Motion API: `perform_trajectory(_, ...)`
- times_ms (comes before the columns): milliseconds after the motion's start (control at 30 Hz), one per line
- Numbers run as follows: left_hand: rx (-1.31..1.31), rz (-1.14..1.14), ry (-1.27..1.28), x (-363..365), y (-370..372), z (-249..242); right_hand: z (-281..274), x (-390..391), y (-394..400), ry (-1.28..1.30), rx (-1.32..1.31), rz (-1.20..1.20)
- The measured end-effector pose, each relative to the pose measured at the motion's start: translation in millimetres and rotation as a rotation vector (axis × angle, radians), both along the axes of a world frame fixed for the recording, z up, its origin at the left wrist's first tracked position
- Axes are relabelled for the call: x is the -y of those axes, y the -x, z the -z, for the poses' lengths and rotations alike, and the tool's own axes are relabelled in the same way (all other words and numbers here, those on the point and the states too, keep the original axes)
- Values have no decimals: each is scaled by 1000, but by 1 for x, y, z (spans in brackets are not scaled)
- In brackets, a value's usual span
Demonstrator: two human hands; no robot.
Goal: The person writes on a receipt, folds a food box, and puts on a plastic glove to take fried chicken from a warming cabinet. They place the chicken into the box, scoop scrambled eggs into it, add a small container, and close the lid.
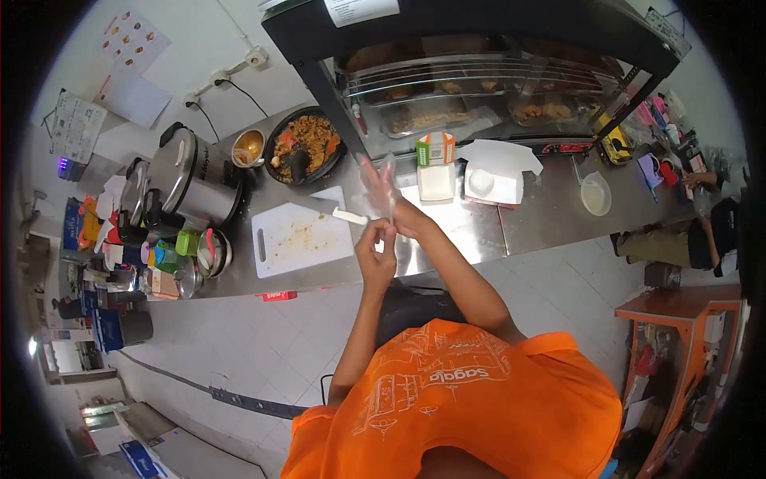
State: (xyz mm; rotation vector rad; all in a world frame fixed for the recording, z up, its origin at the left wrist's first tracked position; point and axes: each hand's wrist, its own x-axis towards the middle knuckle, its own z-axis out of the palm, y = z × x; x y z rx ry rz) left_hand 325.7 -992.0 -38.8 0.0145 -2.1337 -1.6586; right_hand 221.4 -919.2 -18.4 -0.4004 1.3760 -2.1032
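Over counter edge, hands don glove.

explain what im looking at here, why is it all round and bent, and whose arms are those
One camera sits on a person's head, looking down through a very wide lens, which bends the edges. The arms belong to that person, in an orange shirt. The right hand is inside a clear plastic glove; the left hand pinches its cuff at the wrist. Below is a steel counter with a white cutting board, a knife, a rice cooker and a pan of food. Another person sits far right.
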Motion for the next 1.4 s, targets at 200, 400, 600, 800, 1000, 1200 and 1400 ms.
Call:
perform_trajectory(200, 43, 20, -176, 28, 17, -14, 10, 43, 31, 207, 223, 43)
perform_trajectory(400, 76, 55, -68, 59, 38, -6, 23, 78, 67, -184, -83, 751)
perform_trajectory(600, 183, 48, -202, 101, 49, 30, 23, 71, 112, -801, -1072, 1220)
perform_trajectory(800, 337, 151, -207, 130, 46, 65, 25, 39, 121, -820, -923, 1209)
perform_trajectory(1000, 419, 10, -200, 178, 17, 72, 32, -69, 139, -835, -758, 1441)
perform_trajectory(1200, 485, -114, -202, 191, 1, 91, 22, -159, 155, -712, -636, 1539)
perform_trajectory(1400, 424, -98, -220, 154, 30, 70, -17, -107, 177, -1305, -947, 1190)
